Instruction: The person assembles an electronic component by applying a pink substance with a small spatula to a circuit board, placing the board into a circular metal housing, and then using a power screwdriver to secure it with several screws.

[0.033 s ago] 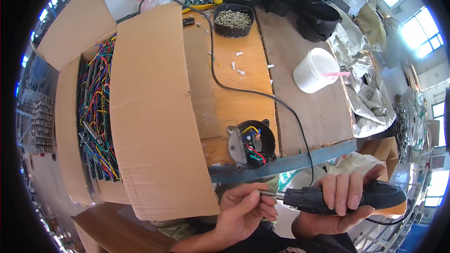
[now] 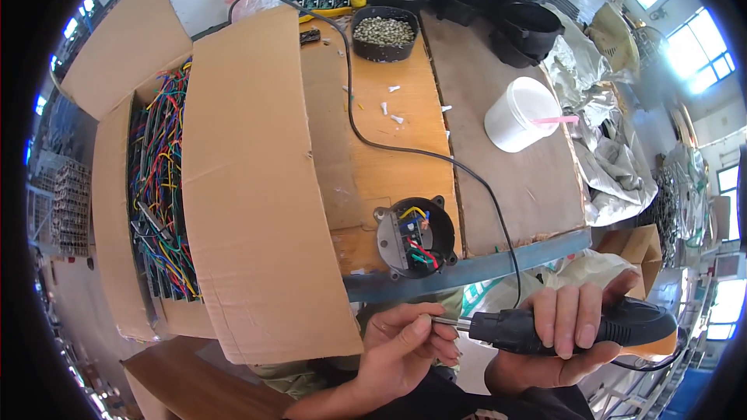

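Observation:
My right hand [image 2: 562,334] is wrapped round a black and orange corded electric screwdriver [image 2: 496,330], held level in front of the table's near edge. Its thin metal bit [image 2: 450,322] points left. The thumb and fingers of my left hand [image 2: 403,346] pinch the bit's tip; whether a small screw sits there is hidden. Just beyond my left hand, a round black housing [image 2: 447,241] with a grey plate, a circuit part and yellow, red and green wires rests at the table's front edge.
At the left, an open cardboard box [image 2: 249,187] is full of wired parts [image 2: 162,194]. A black cord [image 2: 389,145] crosses the table. Behind stand a dish of small metal pieces [image 2: 384,31], black housings [image 2: 527,31] and a white bucket [image 2: 510,120]. White plastic bits [image 2: 397,119] lie scattered.

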The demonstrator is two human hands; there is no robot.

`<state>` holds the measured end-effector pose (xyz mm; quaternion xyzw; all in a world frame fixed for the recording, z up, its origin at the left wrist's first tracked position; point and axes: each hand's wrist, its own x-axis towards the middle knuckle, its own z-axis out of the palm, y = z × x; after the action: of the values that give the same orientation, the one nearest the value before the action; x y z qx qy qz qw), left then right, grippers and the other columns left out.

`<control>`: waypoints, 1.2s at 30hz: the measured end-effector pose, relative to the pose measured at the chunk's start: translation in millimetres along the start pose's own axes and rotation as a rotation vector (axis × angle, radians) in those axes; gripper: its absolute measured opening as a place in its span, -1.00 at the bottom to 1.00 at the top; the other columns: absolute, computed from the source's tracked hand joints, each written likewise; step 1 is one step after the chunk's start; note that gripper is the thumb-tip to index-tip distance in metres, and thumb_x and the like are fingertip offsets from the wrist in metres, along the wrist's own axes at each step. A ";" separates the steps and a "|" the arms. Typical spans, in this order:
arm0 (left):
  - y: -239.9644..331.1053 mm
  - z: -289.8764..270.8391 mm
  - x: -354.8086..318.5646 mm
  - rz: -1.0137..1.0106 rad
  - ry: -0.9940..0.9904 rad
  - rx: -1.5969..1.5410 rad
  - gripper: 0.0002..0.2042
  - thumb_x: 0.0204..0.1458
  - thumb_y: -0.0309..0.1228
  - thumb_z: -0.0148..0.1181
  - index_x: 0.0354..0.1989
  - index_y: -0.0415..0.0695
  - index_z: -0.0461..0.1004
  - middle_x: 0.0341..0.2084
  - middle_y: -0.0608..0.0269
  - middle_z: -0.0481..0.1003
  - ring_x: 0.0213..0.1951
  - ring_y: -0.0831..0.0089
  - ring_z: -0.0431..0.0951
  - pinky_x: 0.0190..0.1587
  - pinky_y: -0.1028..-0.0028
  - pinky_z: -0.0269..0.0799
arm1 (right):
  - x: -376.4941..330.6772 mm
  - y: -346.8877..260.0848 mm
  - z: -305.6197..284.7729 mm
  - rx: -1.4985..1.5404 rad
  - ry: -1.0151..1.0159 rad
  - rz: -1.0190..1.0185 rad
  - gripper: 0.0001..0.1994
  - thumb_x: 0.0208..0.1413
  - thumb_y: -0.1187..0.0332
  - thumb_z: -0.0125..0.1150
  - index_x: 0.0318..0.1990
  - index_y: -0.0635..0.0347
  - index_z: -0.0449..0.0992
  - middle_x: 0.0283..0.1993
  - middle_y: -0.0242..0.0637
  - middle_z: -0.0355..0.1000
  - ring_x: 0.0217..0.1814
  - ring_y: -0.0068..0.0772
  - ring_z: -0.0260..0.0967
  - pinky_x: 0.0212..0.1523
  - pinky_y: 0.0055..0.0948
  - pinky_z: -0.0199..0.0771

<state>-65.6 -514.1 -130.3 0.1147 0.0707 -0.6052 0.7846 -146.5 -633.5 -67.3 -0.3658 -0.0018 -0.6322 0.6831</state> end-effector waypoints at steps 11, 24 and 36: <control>-13.4 7.1 -7.8 0.366 -0.184 0.529 -0.80 0.04 -0.62 0.14 -0.16 -0.44 0.55 -0.57 0.13 0.43 -0.56 0.40 0.32 -0.50 0.45 0.19 | -3.8 -25.3 3.2 0.268 0.148 -0.061 -0.58 0.27 0.29 0.18 0.18 0.20 0.22 -0.46 -0.46 0.34 -0.53 -0.61 0.33 -0.48 -0.61 0.36; -10.9 20.1 0.1 0.493 0.164 0.761 -0.62 -0.08 -0.60 0.36 -0.04 -0.41 0.47 -0.64 0.39 0.24 -0.55 0.66 0.17 -0.53 0.59 0.03 | 26.7 -5.9 3.9 0.351 0.169 -0.067 -0.61 0.21 0.38 0.21 0.12 0.33 0.30 -0.45 -0.46 0.30 -0.51 -0.68 0.30 -0.40 -0.63 0.35; 5.6 -20.0 46.3 1.138 0.412 1.915 -0.60 -0.25 -0.32 0.49 -0.16 -0.15 0.61 -0.53 0.26 0.16 -0.43 0.29 0.17 -0.37 0.34 0.08 | 63.9 56.1 13.6 -0.243 -0.355 0.395 -0.35 -0.01 0.48 0.40 0.22 0.09 0.17 -0.40 -0.29 0.47 -0.42 -0.33 0.42 -0.30 -0.30 0.47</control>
<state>-47.6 -550.7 -160.6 0.7811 -0.3560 0.0648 0.5089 -79.0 -685.6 -55.5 -0.5429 0.0256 -0.4088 0.7331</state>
